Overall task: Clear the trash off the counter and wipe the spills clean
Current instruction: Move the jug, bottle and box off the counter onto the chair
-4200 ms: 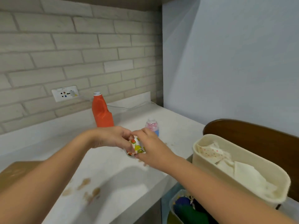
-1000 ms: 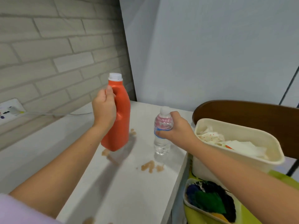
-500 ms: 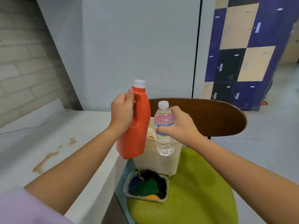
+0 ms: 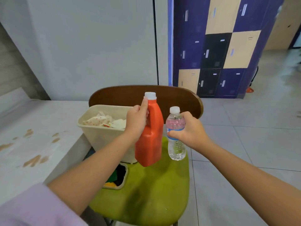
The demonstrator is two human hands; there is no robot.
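My left hand grips the handle of an orange jug with a white cap, held upright in the air over the chair. Just to its right, my right hand holds a clear water bottle with a pink label, also upright and off any surface. Both hang right of a cream bin that holds crumpled paper trash. The white counter at the left carries brown spill marks.
A chair with a green seat and a brown backrest stands beside the counter and bears the bin. A small tray of dark and coloured cloths lies on the seat. Tiled floor and lockers lie to the right.
Both hands lifted the jug and the bottle off the counter and carried them rightward over the chair. My view has swung right, so the brick wall is out of sight.
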